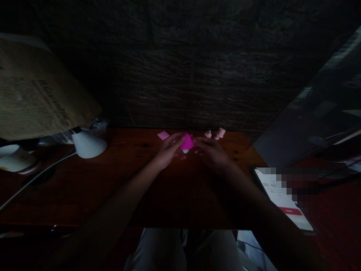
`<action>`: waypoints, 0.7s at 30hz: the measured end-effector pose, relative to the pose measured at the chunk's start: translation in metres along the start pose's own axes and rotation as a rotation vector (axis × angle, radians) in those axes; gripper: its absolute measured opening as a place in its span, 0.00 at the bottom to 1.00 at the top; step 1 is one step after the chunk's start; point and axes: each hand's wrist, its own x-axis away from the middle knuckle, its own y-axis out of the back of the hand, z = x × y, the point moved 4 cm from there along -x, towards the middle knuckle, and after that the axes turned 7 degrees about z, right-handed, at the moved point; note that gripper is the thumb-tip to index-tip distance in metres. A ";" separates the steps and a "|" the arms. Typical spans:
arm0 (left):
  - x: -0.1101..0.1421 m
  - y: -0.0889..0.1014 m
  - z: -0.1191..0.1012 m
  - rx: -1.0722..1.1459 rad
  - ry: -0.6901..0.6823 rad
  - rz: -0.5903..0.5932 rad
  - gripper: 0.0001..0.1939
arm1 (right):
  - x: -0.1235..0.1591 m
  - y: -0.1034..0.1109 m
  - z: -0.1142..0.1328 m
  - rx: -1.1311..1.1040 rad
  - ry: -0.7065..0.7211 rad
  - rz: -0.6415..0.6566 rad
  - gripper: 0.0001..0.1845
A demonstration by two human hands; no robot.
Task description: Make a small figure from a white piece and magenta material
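Observation:
A small bright magenta piece (186, 142), rounded at the top with a pale bit under its lower edge, is up in front of me above the table. I cannot make out whether it is paper or clay. My left hand (170, 148) grips it from the left, thumb across its side. My right hand (210, 148) is closed in a pinch at its right edge. On the table behind my left hand lies a flat pink square (163, 135). Beyond my right hand are a small pale pink lump (208, 133) and a larger pale pink lump (220, 133).
The wooden table (135, 195) meets a dark brick-patterned wall (180, 75). A lamp with a newsprint-patterned shade (36, 90) and white base (88, 145) stands left, its cord running forward. Beside it is a paper cup (15, 159). A lit phone (278, 195) lies right.

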 end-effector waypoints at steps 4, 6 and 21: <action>-0.001 0.002 0.002 0.004 0.041 0.105 0.35 | -0.002 0.006 -0.007 -0.125 -0.050 -0.074 0.20; -0.001 0.003 0.003 -0.010 0.053 0.140 0.37 | -0.003 0.006 -0.008 -0.167 -0.065 -0.074 0.19; -0.003 0.000 0.005 -0.017 -0.037 0.125 0.31 | 0.004 -0.012 -0.004 -0.201 -0.104 0.167 0.25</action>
